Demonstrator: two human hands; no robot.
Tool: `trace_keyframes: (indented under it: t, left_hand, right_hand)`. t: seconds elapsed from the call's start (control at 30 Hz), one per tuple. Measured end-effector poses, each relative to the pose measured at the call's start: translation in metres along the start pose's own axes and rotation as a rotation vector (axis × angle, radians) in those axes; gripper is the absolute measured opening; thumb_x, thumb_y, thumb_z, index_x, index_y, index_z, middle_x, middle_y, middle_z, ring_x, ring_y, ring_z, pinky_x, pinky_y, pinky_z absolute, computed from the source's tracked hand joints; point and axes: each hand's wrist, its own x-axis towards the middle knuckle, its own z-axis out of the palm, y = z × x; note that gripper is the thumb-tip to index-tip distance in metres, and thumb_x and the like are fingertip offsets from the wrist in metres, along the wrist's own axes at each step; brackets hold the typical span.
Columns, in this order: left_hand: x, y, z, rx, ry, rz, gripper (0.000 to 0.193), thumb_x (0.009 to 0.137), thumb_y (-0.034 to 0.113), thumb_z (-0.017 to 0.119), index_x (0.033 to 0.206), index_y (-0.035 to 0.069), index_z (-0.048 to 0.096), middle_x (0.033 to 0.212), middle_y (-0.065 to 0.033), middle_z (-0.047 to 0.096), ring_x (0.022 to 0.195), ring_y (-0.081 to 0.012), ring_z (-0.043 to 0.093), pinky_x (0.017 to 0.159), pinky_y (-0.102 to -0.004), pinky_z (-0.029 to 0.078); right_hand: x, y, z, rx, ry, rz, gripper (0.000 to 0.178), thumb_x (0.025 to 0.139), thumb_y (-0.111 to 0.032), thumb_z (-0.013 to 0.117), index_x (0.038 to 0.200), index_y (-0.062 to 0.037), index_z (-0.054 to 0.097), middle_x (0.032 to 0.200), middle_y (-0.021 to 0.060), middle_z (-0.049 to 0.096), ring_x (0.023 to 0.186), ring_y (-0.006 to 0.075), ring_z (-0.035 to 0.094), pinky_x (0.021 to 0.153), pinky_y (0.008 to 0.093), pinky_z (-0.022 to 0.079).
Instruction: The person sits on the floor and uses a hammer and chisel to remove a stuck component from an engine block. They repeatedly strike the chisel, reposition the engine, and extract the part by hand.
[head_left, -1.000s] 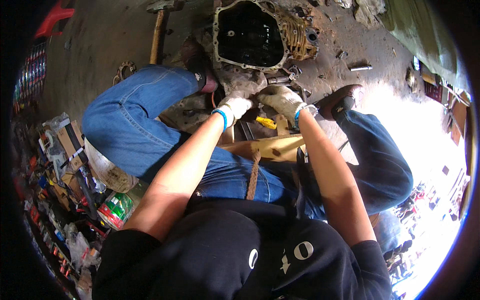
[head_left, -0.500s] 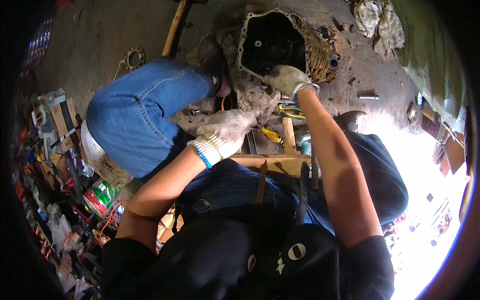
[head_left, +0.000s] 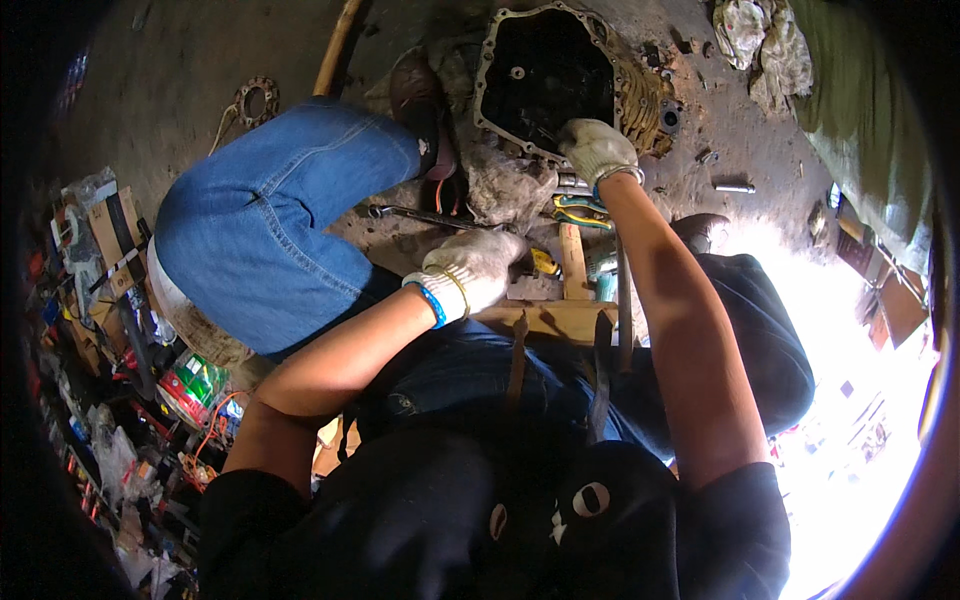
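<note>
An oily metal casing with a ribbed side and a bolt-holed rim [head_left: 487, 62] lies open side up at the far middle, its inside dark. My right hand [head_left: 603, 152], in a pale work glove, is at its near right edge with bent fingers over the opening; what they grip, if anything, is hidden. My left hand [head_left: 472, 266], gloved too, hovers above the tools nearer to me, its fingers curled closed and their contents out of sight. Close to it lie a combination wrench [head_left: 420, 214], a dirty rag [head_left: 508, 187] and a yellow-handled tool [head_left: 545, 262]. Green-and-yellow-handled pliers [head_left: 582, 214] lie below my right hand.
A wooden piece [head_left: 560, 320] lies between my legs. A metal socket-like cylinder [head_left: 735, 188] and stained cloths [head_left: 765, 50] are at right. A flanged ring [head_left: 257, 100] and a wooden handle [head_left: 337, 50] lie at far left. Cluttered parts and a green-red can [head_left: 196, 385] fill the left side.
My left hand has moved right and nearer to me, leaving more of the wrench in sight. My right hand has shifted slightly right and farther over the casing's edge. The view has tilted slightly.
</note>
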Motion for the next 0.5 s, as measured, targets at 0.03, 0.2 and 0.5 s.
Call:
trace_keyframes:
  t: [0.03,0.2,0.5]
  left_hand:
    - [0.001,-0.001,-0.002,-0.071,-0.022,0.024,0.04,0.092,0.013,0.051,0.129,0.006,0.066,0.124,-0.0203,0.069,0.118,-0.0356,0.064,0.103,-0.0426,0.049]
    - [0.003,0.002,-0.015,-0.243,-0.04,0.018,0.044,0.09,0.011,0.056,0.133,0.005,0.064,0.129,-0.02,0.068,0.119,-0.0315,0.065,0.102,-0.0382,0.05]
    - [0.018,-0.005,0.003,-0.527,-0.154,0.017,0.039,0.092,0.004,0.064,0.131,-0.002,0.063,0.124,-0.0151,0.07,0.112,-0.0225,0.067,0.1,-0.0323,0.052]
  right_hand:
    - [0.003,0.002,0.004,-0.016,0.002,0.016,0.037,0.091,-0.036,0.062,0.122,-0.0193,0.072,0.124,0.0094,0.07,0.116,0.0328,0.065,0.097,0.0413,0.053]
    - [0.019,0.01,0.025,0.002,0.075,0.053,0.027,0.087,-0.03,0.065,0.108,-0.0154,0.076,0.113,0.0115,0.073,0.103,0.0346,0.07,0.084,0.0442,0.058]
    - [0.026,0.0,0.023,-0.21,0.122,-0.019,0.013,0.086,-0.017,0.065,0.087,-0.0127,0.078,0.088,0.0099,0.076,0.083,0.034,0.075,0.065,0.0423,0.06]
